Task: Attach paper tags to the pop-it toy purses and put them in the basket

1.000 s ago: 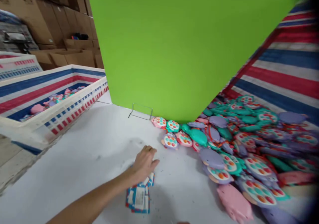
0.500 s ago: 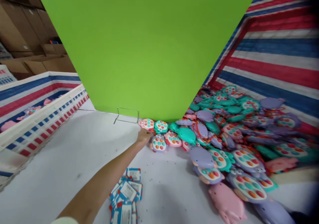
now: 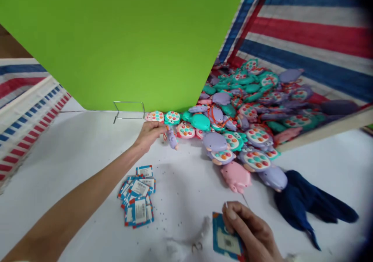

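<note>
My left hand [image 3: 149, 135] is closed on a small purple animal-shaped toy [image 3: 172, 138], which is turned edge-on with a short red cord beside it. Between the thumb and fingers of my right hand [image 3: 252, 229], at the lower right, is a blue barcode card [image 3: 226, 240]. A thin pale tip shows above those fingers, too small to name. Near my left hand lie a pink toy with coloured buttons [image 3: 155, 116], a teal one [image 3: 172, 117] and another pink one [image 3: 185, 130]. Below the left wrist is a pile of similar barcode cards [image 3: 140, 192].
A green panel [image 3: 125, 44] rises behind the table [image 3: 96, 149], with a wire stand [image 3: 129, 110] at its foot. Many toys spill from a striped-lined bin [image 3: 309, 32] on the right. Dark blue cloth [image 3: 311, 199] lies at the right; a slotted crate [image 3: 32, 130] stands left.
The purple toy, flat before, is now turned on edge in my left hand. My right hand has come into view with a card. The view has swung right and down.
</note>
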`<state>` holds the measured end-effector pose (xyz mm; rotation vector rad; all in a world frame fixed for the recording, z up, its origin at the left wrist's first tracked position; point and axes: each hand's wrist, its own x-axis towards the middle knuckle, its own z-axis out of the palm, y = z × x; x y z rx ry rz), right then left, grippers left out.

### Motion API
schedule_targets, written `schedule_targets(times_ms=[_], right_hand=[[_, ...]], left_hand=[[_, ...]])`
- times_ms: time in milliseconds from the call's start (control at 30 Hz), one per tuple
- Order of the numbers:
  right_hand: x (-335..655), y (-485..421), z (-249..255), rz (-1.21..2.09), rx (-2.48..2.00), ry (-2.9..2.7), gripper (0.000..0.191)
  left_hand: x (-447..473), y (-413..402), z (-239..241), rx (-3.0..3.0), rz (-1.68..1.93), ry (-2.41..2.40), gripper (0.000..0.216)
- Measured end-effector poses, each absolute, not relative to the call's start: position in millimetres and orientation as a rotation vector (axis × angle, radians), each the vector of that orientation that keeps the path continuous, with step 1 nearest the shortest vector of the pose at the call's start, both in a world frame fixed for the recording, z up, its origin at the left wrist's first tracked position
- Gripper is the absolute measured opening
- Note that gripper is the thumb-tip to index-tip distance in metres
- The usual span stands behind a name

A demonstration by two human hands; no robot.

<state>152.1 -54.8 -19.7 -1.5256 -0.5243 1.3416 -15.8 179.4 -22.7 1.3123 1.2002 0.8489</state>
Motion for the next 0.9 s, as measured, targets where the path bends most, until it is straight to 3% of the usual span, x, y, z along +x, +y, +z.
schedule_targets(times_ms=[200, 533, 767, 900], right_hand=[[129.0, -45.2, -11.4, 1.109, -1.667, -0.870, 0.030], [88.8, -34.8, -13.3, 0.913, -1.596, -1.386, 0.021], [81.6, -44.5, -26.3, 0.907, -1.581, -1.323, 0.023], [79.8, -48.8, -40.9, 0.986, -1.480, -1.176, 0.026]], left_hand=[[-33.9, 110.9, 6.4, 1.215, 0.768, 0.981, 0.011], [-48.5, 28.0, 2.3, 1.167, 0.458, 0.973, 0.019], [-46.8, 6.8, 2.1, 1.653, 0.508, 0.961, 0.015], [-43.2, -4.8, -8.7, 1.563, 0.602, 0.980, 0.017]])
